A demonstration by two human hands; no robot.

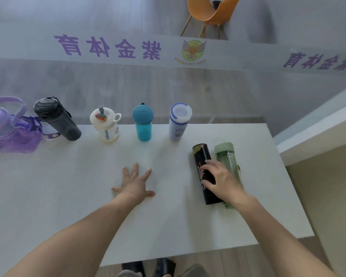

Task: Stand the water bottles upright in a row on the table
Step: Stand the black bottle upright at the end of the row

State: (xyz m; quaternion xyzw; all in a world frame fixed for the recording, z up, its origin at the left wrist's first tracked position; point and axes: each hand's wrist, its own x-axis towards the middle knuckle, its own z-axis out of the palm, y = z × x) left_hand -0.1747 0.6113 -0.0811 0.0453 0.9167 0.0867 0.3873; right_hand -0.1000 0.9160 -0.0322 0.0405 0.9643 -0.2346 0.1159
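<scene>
Along the far edge of the white table (68, 196) several bottles stand upright in a row: a purple one (6, 128) with a handle and strap, a dark grey one (58, 119), a white one (106, 124) with a toy on its lid, a teal one (143, 122) and a pale blue one (178, 121). Nearer, on the right, a black patterned bottle (203, 158) and a green bottle (227, 156) lie flat side by side. My right hand (221, 178) rests over both, fingers curled on the black one. My left hand (136, 182) lies flat on the table, fingers spread.
A frosted glass wall with purple lettering (108, 47) rises just behind the table's far edge. An orange chair (212, 11) stands beyond it. The table's right edge (284, 176) borders a beige ledge. My feet show below the near edge.
</scene>
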